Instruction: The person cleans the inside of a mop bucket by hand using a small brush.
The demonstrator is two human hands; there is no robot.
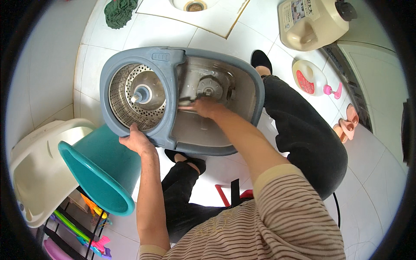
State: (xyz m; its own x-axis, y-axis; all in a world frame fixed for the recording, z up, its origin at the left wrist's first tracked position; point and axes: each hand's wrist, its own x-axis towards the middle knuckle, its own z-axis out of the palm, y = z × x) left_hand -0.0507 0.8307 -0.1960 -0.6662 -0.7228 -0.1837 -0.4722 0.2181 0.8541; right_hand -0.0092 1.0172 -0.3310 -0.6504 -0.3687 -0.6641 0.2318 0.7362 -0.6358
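Observation:
A grey spin-mop bucket stands on the floor before me, between my legs. Its left side holds a perforated metal spin basket with a central post. My left hand grips the bucket's rim beside the basket, thumb over the edge. Inside the larger compartment, my right hand is closed around a slim pinkish object, perhaps a brush; its far end is blurred against the inner wall. A round ribbed grey fitting lies just beyond that hand, at the compartment's bottom.
A teal bucket lies tilted at left, against a cream baby bathtub. A black rack holds colourful items. Green mesh cloth and a floor drain are beyond. Two detergent jugs and pink slippers stand right.

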